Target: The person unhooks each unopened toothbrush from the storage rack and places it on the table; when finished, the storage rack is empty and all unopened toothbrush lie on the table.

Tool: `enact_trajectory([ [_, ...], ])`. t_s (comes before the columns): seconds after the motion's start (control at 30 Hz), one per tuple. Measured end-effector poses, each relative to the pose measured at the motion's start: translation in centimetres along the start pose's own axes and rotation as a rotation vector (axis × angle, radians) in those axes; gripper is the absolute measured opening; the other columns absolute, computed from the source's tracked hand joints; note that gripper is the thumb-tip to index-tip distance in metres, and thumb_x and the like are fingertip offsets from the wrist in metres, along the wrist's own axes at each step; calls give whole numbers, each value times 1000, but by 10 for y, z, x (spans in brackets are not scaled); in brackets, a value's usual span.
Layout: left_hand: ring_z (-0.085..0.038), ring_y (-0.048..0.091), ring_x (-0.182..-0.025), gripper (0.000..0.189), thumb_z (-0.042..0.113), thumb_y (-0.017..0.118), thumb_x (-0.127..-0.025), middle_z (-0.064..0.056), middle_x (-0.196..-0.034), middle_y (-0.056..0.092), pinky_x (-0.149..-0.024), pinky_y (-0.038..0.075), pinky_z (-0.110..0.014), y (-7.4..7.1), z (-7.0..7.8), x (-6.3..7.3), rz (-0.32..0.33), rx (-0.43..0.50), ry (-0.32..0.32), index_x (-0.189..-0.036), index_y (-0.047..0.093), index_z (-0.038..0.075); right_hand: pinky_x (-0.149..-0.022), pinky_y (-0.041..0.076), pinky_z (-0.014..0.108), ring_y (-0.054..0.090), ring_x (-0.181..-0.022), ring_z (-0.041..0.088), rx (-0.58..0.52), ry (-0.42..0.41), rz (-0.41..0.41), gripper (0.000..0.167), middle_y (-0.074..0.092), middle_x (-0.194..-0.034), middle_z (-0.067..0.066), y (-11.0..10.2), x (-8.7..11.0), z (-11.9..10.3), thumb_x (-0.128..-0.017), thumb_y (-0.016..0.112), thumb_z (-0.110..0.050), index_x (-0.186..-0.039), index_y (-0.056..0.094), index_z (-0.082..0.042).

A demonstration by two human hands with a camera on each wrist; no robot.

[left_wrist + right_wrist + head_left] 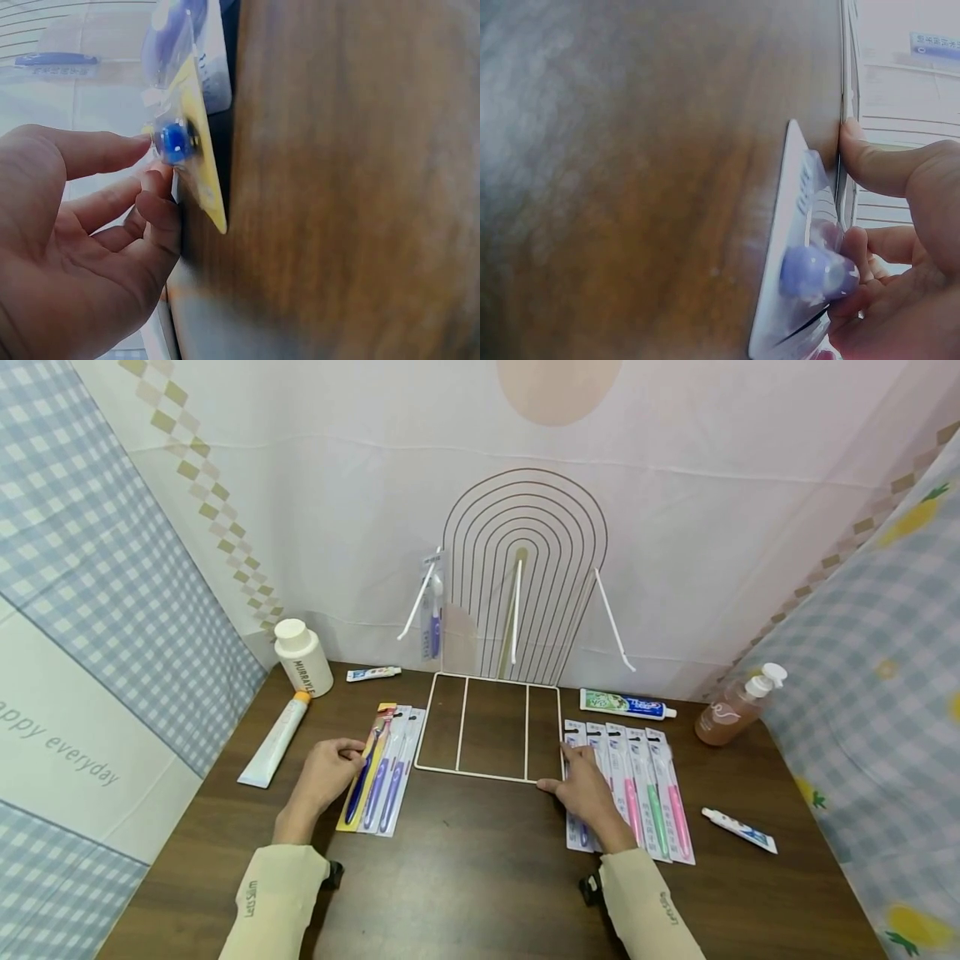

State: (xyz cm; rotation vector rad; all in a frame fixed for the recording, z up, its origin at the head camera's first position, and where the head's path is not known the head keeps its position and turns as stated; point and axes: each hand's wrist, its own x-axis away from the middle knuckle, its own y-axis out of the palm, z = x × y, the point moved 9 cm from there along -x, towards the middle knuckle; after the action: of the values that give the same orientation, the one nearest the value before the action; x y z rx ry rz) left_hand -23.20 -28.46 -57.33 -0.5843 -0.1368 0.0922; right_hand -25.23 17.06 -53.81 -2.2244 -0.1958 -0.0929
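My left hand (330,772) has its thumb and fingertips at the side of a yellow-backed toothbrush pack (352,802) with a dark blue handle, pinching its edge. Two purple toothbrush packs (386,802) lie beside it on the table. In the left wrist view, the thumb touches the clear blister around the blue handle end (176,142). Spread at the front right corner of the white wire rack (495,777) are the thumb and index finger of my right hand (588,789). That hand overlaps the nearest purple toothbrush pack (806,274) of the right row.
Pink and green toothbrush packs (656,814) lie at right. A toothpaste box-like tube (626,704), small tubes (738,829), a pump bottle (731,714), a white bottle (303,660) and a large tube (273,743) stand or lie around. One pack (432,610) hangs on the left hook.
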Motion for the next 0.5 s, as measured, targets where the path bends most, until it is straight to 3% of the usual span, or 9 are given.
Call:
enact_trajectory([
  [0.13,-14,66,-85,34,15,72,-98,-5,-98,78,-71,54,-25,5,-22,-14,-17,-8,8,-126,82,-2,-116,53,65,64,-117,42,-8,-1,1,94,50,-152,35,-1,0,1,-100,91,-23,-171,40,12],
  [0.23,-14,66,-83,33,12,71,-97,-6,-95,76,-70,53,-26,3,-11,-11,-12,17,25,-124,82,-5,-116,53,66,63,-116,42,-18,-16,11,94,51,-151,36,-1,0,1,-99,91,-23,-170,41,13],
  [0.4,-21,67,-89,34,7,68,-104,-20,-105,77,-72,53,-26,-8,52,9,21,54,31,-131,76,-14,-111,55,63,63,-109,36,-37,-38,43,94,54,-146,34,-2,-1,4,-95,94,-26,-167,47,12],
  [0.5,-24,70,-96,35,8,68,-109,-26,-117,79,-76,53,-23,-14,85,6,70,31,35,-137,74,-11,-110,55,64,63,-108,37,-39,-43,39,94,54,-146,35,-1,-1,3,-95,94,-24,-167,46,13],
])
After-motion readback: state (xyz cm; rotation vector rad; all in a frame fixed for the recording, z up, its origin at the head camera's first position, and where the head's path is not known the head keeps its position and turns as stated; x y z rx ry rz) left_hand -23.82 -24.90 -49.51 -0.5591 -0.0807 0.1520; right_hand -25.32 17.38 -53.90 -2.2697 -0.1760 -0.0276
